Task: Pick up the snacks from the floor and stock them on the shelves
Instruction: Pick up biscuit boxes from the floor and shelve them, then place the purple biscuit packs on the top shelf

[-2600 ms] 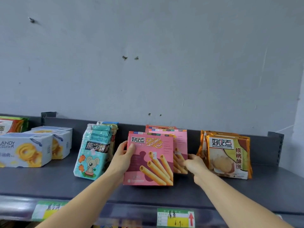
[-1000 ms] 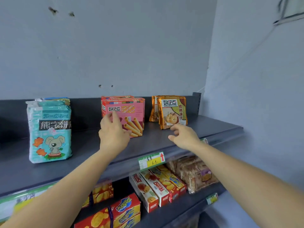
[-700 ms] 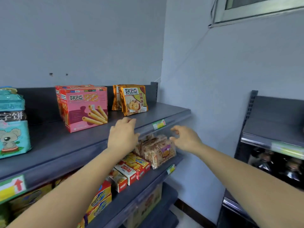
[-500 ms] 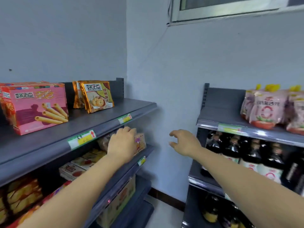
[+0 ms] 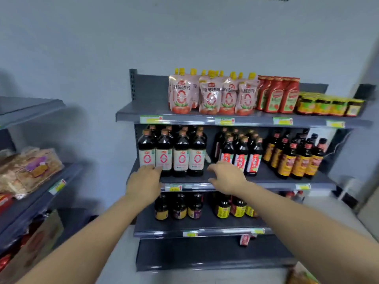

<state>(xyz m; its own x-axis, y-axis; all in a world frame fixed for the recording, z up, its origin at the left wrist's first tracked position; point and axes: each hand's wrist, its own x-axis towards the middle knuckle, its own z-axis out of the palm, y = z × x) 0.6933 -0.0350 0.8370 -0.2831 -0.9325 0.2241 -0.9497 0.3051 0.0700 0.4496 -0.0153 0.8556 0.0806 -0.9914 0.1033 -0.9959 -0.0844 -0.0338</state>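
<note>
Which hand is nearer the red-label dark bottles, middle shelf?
Right. The right hand is just below the red-label bottles; the left hand is further left, by the white-label bottles.

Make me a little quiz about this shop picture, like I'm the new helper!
1. True or false: the left hand holds a bottle.
2. Which goods stand leftmost on the top shelf? A) cereal boxes B) pouches with yellow caps C) tin cans
3. Fill in: the red squeeze bottles stand between the pouches and the ____.
Key: 1 false, it is empty, like the right hand. 2 B. 3 jars.
</note>
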